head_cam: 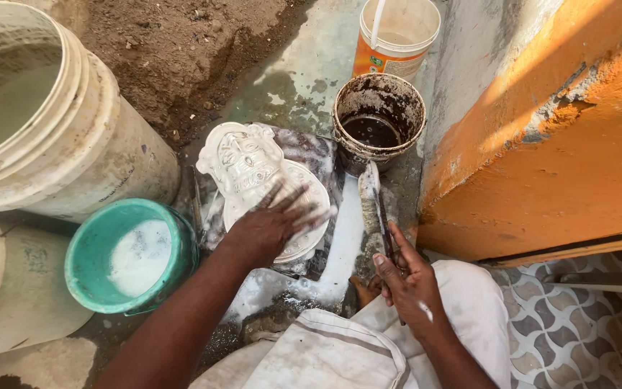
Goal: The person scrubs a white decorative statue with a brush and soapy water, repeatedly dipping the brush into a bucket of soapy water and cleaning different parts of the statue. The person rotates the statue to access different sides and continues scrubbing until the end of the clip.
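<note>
Left hand (271,223) flat on white mask mould (250,169), right hand (406,277) gripping knife (383,216).

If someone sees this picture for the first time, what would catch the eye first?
Probably the white plaster face cast at the centre, with the left hand spread flat on its lower part. Next, the teal bowl of white liquid on its left, and the right hand holding a knife.

White plaster face mask casting (248,164): relief side up, lying flat at frame centre on a wet, plaster-smeared sheet, its lower oval edge partly covered. Plaster-caked knife (373,205): narrow blade, lying right of the casting, tip pointing toward the upper frame, handle end toward the lower frame.
</note>
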